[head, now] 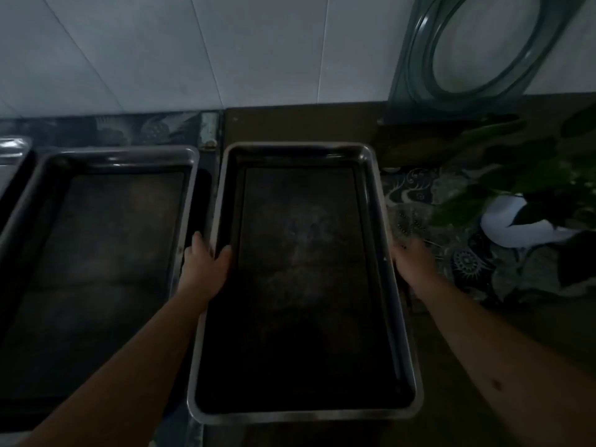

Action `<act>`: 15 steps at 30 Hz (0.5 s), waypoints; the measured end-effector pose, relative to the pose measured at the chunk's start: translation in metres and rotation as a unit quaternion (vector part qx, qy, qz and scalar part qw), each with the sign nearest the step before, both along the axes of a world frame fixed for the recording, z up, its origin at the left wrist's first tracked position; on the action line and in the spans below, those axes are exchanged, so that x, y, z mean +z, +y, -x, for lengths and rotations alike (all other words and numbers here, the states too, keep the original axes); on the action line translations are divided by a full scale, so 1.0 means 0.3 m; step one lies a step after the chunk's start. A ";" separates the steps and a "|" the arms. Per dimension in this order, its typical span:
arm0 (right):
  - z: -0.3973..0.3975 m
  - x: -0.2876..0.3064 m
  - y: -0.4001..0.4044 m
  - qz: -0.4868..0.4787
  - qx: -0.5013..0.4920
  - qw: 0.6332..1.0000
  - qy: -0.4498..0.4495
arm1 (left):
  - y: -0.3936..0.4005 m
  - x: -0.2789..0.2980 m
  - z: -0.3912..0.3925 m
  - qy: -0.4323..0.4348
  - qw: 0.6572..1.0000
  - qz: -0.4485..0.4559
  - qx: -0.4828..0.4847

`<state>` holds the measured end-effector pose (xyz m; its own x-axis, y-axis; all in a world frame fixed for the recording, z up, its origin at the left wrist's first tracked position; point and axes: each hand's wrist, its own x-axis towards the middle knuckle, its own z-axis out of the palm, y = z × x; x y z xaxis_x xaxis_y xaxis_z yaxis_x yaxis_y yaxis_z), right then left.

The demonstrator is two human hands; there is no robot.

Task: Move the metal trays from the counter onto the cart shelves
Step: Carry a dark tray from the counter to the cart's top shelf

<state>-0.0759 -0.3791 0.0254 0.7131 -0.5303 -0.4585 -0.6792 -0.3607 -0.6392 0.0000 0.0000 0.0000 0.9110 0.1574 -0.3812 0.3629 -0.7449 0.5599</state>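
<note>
Dim light, view down over a counter against a white tiled wall [161, 53]. Centre tray [303, 285]: rectangular metal, long axis running away from the person, rolled pale rim with rounded corners, shallow sloping walls, flat floor dark and dull with a cloudy grey smudge near the middle. It sits between both forearms, near end lowest in view, far end close to the dark band at the foot of the wall. Whether it rests on the counter or is just lifted off it, cannot tell. Second tray [106, 269] of the same make lies just beside it on the left, long sides nearly parallel, a narrow dark gap between the rims. The corner of a third shiny tray [13, 156] shows at the far left edge. Left hand [204, 264] is on the left long rim of the centre tray: thumb hooked over the rim onto the inner wall, fingers down in the gap outside, so it grips the rim. Right hand [414, 259] is at the right long rim, about opposite the left; palm against the outside edge, fingers blurred and partly hidden by the rim, so a closed hold cannot be confirmed. To the right, patterned counter surface [419, 201], a leafy plant [522, 175] in a white pot [512, 224], and a greenish round-rimmed thing [483, 50] leaning against the wall.
</note>
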 end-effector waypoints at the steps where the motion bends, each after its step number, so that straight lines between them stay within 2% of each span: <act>1: -0.017 -0.010 -0.008 -0.024 -0.021 0.999 -0.015 | 0.004 -0.007 -0.021 0.004 0.999 0.022 0.035; 4: -0.050 -0.042 -0.026 -0.117 -0.060 0.991 -0.019 | 0.026 -0.036 -0.065 0.029 0.996 0.049 0.072; 8: -0.067 -0.080 -0.041 -0.177 -0.060 0.982 0.010 | 0.027 -0.052 -0.098 0.039 0.992 0.058 0.100; 11: -0.071 -0.088 -0.037 -0.156 -0.069 0.985 0.000 | 0.019 -0.031 -0.089 0.064 0.984 0.097 0.137; 15: -0.048 -0.050 -0.020 -0.150 -0.099 0.983 -0.035 | 0.006 0.029 -0.037 0.036 0.981 0.117 0.152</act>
